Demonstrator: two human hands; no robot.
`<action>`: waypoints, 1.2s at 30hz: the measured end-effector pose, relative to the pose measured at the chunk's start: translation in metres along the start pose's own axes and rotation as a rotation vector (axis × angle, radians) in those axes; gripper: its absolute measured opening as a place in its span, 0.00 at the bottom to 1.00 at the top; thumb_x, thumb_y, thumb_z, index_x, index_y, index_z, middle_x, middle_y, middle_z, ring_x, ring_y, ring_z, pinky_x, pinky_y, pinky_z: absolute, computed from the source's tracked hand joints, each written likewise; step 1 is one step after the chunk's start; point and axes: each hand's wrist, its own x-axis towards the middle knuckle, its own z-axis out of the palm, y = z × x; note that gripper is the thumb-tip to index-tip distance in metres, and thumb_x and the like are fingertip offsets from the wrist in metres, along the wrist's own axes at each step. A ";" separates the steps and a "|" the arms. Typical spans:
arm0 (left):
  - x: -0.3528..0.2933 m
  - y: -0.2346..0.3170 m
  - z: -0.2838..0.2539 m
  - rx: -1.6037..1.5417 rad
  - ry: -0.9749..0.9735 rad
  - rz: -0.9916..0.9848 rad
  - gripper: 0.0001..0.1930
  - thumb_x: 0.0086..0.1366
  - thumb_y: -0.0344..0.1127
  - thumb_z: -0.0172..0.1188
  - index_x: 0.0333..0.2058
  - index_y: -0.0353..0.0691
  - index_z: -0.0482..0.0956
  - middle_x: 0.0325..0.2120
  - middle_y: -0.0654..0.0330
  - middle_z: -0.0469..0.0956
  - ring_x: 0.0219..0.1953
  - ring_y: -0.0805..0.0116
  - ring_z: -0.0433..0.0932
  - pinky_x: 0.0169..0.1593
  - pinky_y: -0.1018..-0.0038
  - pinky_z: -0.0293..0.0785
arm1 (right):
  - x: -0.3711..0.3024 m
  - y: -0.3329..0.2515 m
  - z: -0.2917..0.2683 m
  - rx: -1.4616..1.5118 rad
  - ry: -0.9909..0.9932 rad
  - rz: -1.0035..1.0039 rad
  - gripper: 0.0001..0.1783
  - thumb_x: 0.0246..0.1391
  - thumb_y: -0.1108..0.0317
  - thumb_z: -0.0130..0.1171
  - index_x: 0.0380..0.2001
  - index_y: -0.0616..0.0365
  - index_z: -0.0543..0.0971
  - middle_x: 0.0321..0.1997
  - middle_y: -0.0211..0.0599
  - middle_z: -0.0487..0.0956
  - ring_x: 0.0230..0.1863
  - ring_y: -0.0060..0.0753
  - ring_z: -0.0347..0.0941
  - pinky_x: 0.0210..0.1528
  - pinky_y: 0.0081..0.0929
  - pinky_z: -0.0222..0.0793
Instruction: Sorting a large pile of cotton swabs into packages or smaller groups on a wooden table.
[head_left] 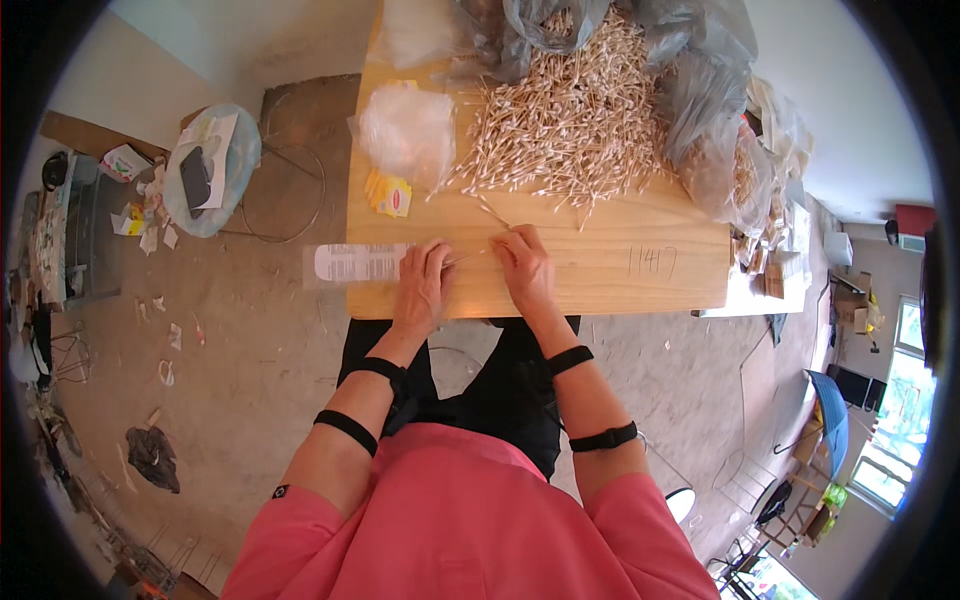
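Note:
On the wooden table (620, 215) lies a large heap of cotton swabs (570, 115) with pale sticks and white tips. My left hand (424, 282) is closed near the front edge, with thin swab sticks (462, 259) poking out from its fingers toward the right. Under and beside it, a flat clear plastic packet (350, 263) with a printed white label reaches past the table's left edge. My right hand (526, 268) pinches at the right end of these sticks; its fingertips hide the exact grip. Just beyond it, a loose swab or two (492, 212) point toward the heap.
A stack of clear plastic bags (408, 135) sits left of the heap, with yellow cards (390, 195) by it. Grey plastic bags (700, 100) surround the heap's far and right sides. A bag-lined bin (245, 160) stands on the floor at left. Boxes (775, 275) lie right.

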 end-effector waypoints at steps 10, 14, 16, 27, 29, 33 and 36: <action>0.000 -0.002 0.003 0.018 0.013 0.041 0.14 0.54 0.24 0.63 0.38 0.38 0.71 0.42 0.53 0.70 0.46 0.49 0.69 0.51 0.59 0.66 | 0.008 -0.010 0.013 -0.180 -0.395 -0.141 0.06 0.48 0.72 0.61 0.29 0.56 0.74 0.33 0.40 0.72 0.38 0.50 0.73 0.37 0.42 0.70; 0.001 0.001 0.003 -0.020 0.027 0.025 0.11 0.54 0.25 0.63 0.35 0.37 0.71 0.41 0.54 0.70 0.46 0.50 0.69 0.51 0.60 0.66 | -0.011 -0.009 0.009 -0.184 -0.341 -0.126 0.07 0.49 0.72 0.61 0.31 0.57 0.73 0.34 0.41 0.72 0.38 0.51 0.74 0.37 0.44 0.70; 0.001 0.001 0.001 -0.007 0.014 0.017 0.11 0.54 0.25 0.63 0.34 0.37 0.71 0.41 0.55 0.70 0.46 0.51 0.69 0.51 0.60 0.65 | -0.018 -0.012 0.008 -0.164 -0.318 -0.037 0.06 0.51 0.70 0.60 0.30 0.57 0.73 0.34 0.43 0.72 0.37 0.52 0.74 0.36 0.47 0.71; 0.000 -0.003 0.003 -0.042 0.029 0.027 0.11 0.55 0.28 0.64 0.35 0.37 0.72 0.44 0.54 0.71 0.46 0.50 0.70 0.51 0.60 0.66 | -0.017 -0.010 0.022 -0.075 -0.281 0.116 0.08 0.50 0.70 0.62 0.33 0.57 0.75 0.35 0.44 0.76 0.36 0.53 0.76 0.36 0.45 0.71; -0.001 -0.003 0.001 -0.039 0.019 0.020 0.11 0.55 0.28 0.64 0.35 0.36 0.72 0.44 0.54 0.71 0.45 0.50 0.70 0.51 0.60 0.67 | -0.019 -0.012 0.024 -0.055 -0.238 0.133 0.07 0.50 0.70 0.62 0.32 0.57 0.75 0.35 0.44 0.75 0.36 0.53 0.76 0.36 0.45 0.71; 0.000 -0.002 0.000 -0.044 0.036 0.008 0.10 0.55 0.29 0.64 0.33 0.36 0.72 0.43 0.54 0.71 0.45 0.50 0.70 0.51 0.61 0.67 | -0.013 -0.022 0.021 -0.080 -0.263 0.057 0.05 0.50 0.72 0.59 0.31 0.57 0.74 0.35 0.44 0.75 0.37 0.53 0.75 0.36 0.45 0.72; 0.003 -0.003 0.006 -0.045 0.028 0.023 0.10 0.55 0.28 0.64 0.34 0.37 0.72 0.44 0.54 0.71 0.46 0.51 0.70 0.52 0.59 0.66 | -0.010 -0.021 0.017 -0.251 -0.296 -0.037 0.04 0.52 0.73 0.57 0.31 0.59 0.73 0.36 0.45 0.75 0.38 0.52 0.75 0.35 0.45 0.71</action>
